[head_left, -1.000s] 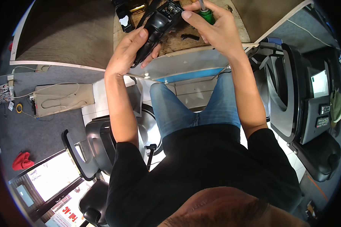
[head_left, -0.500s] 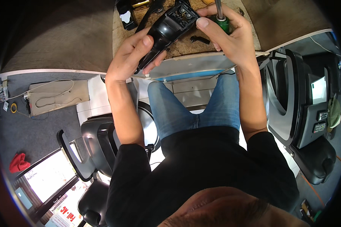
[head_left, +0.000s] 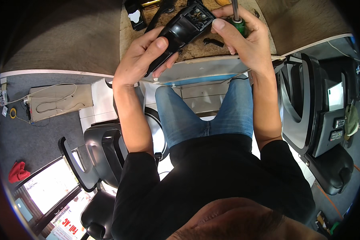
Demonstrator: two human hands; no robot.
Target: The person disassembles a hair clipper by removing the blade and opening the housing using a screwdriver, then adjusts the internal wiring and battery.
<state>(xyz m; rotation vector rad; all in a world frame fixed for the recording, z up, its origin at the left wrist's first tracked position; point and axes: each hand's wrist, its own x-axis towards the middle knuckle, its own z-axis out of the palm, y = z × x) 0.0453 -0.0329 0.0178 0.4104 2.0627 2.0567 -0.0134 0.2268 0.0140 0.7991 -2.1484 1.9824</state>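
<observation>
My left hand [head_left: 142, 56] is closed around the body of a black hair clipper [head_left: 176, 34], which lies tilted with its top end up and to the right. That top end is uncovered, showing two round screw heads and inner parts. At its right corner, the thumb and fingertips of my right hand [head_left: 248, 46] touch the clipper. The same hand also holds a screwdriver [head_left: 239, 26] with a green handle against its fingers, the metal shaft pointing away from me. A small black lever-like part [head_left: 213, 42] lies on the worn tabletop [head_left: 188, 54] below the clipper.
Beyond my left hand lie a black object with a white patch [head_left: 135, 17] and a dark strap-like item [head_left: 159, 16]. Something yellow [head_left: 223, 2] sits at the far edge. Black padded chairs stand at left [head_left: 104, 148] and right [head_left: 334, 168].
Both hands, with the clipper and screwdriver, have shifted slightly right in the picture. Loose items on the table have shifted slightly too. The grips look the same.
</observation>
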